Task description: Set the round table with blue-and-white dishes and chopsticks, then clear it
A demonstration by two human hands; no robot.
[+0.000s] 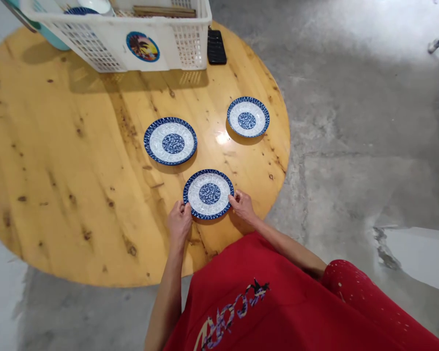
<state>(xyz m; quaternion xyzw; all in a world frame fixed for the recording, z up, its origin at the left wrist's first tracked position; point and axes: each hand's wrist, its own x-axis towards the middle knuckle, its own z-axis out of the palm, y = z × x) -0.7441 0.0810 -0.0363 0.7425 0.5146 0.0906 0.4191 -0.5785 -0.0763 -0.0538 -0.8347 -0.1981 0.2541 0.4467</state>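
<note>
near plate [209, 193]: it is in front of you, by the near edge of the wooden desk [76, 195], between your two hands. you cannot tell if it is flat or up a bit.
left hand [179, 222]: pinched on the low left rim. the near plate lies ahead and to its right.
right hand [243, 206]: pinched on the right rim. the near plate lies to its left.
closer hand: neither, both touch it.
plate shape: round, with no long way.
left back plate [170, 141]: just past the near plate, not touching.
right back plate [248, 117]: farther off, to your right.
white basket [166, 41]: far side, well apart from your hands.
</note>
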